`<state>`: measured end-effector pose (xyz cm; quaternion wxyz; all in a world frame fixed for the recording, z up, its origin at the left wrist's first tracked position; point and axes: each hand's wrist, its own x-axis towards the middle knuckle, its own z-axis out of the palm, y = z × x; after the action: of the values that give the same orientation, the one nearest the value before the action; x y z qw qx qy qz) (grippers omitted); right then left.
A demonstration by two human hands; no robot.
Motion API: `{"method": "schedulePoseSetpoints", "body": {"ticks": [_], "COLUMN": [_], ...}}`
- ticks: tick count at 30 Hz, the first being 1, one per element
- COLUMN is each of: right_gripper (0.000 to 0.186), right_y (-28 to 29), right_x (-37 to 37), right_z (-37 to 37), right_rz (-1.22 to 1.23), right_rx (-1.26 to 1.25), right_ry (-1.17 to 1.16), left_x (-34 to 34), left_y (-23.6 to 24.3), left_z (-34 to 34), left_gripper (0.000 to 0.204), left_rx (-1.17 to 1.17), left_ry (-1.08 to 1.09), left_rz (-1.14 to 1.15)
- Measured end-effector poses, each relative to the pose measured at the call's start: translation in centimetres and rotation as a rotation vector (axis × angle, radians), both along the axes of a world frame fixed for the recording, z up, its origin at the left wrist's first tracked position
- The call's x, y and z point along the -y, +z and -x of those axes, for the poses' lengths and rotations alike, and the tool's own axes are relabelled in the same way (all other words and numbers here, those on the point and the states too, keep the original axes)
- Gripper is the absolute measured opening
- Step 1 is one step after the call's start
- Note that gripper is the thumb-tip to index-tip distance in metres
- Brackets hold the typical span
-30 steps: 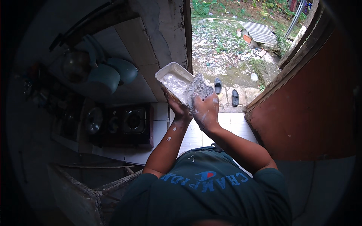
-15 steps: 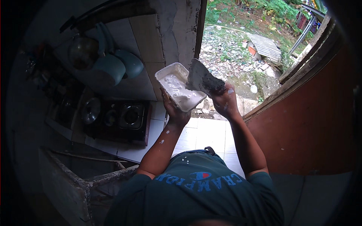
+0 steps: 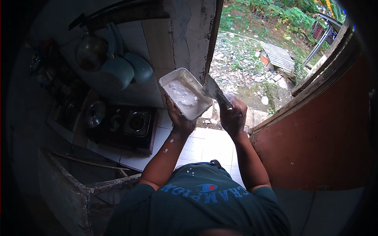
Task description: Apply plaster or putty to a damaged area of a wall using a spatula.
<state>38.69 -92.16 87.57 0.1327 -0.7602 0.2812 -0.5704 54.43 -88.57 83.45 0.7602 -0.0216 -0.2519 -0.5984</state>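
My left hand (image 3: 182, 122) is closed around the underside and near end of a white rectangular tub (image 3: 201, 103). Wet white paste (image 3: 179, 92), lumpy on top, covers the tub's bottom. Gripped in my right hand (image 3: 235, 118) is a wide scraper (image 3: 214, 89) with a grey, crusted blade. The blade is turned nearly edge-on and its tip is at the tub's right rim; whether it touches cannot be made out. White smears mark both hands and my left forearm.
To the left a gas stove (image 3: 136, 124) sits on a tiled counter, with light-blue pans (image 3: 118, 72) hanging above. A rough wall edge (image 3: 193, 39) borders the open doorway. A brown door panel (image 3: 311, 133) stands right, a worn frame (image 3: 88, 190) lower left. Outside lies rubble-strewn ground (image 3: 240, 59).
My right hand has turned the scraper from showing its broad face to nearly edge-on and lowered it beside the rim. The tub has shifted slightly left.
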Motion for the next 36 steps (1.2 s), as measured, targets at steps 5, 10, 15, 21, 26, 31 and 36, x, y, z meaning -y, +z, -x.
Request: {"method": "schedulePoseSetpoints", "body": {"ticks": [5, 10, 15, 21, 26, 31, 36], "right_gripper": [0.007, 0.011, 0.022, 0.036, 0.042, 0.037, 0.034], "right_y": [0.1, 0.3, -0.3, -0.6, -0.6, -1.0, -1.3], "right_x": [-0.1, 0.0, 0.7, 0.1, -0.3, -0.1, -0.1], "right_z": [-0.2, 0.0, 0.2, 0.3, 0.4, 0.2, 0.3], "right_rz": [0.102, 0.107, 0.115, 0.136, 0.134, 0.151, 0.117], "right_rx": [-0.130, -0.111, -0.123, -0.258, -0.361, -0.432, -0.461], "right_ry": [-0.101, -0.090, -0.119, -0.142, -0.170, -0.176, -0.185], "left_x": [0.5, 0.5, 0.7, 0.9, 0.9, 1.3, 1.3], "left_y": [-0.1, 0.1, 0.4, 0.3, 0.5, 0.2, 0.0], "left_z": [-0.1, 0.1, 0.3, 0.6, 0.9, 1.0, 0.7], "left_gripper": [0.066, 0.066, 0.066, 0.065, 0.064, 0.064, 0.063], "left_rx": [-0.020, 0.055, 0.007, 0.013, 0.077, 0.045, 0.027], "left_ry": [-0.028, 0.057, 0.039, 0.071, 0.065, 0.097, 0.069], "left_rz": [-0.041, -0.150, -0.153, -0.231, -0.156, -0.290, -0.323]}}
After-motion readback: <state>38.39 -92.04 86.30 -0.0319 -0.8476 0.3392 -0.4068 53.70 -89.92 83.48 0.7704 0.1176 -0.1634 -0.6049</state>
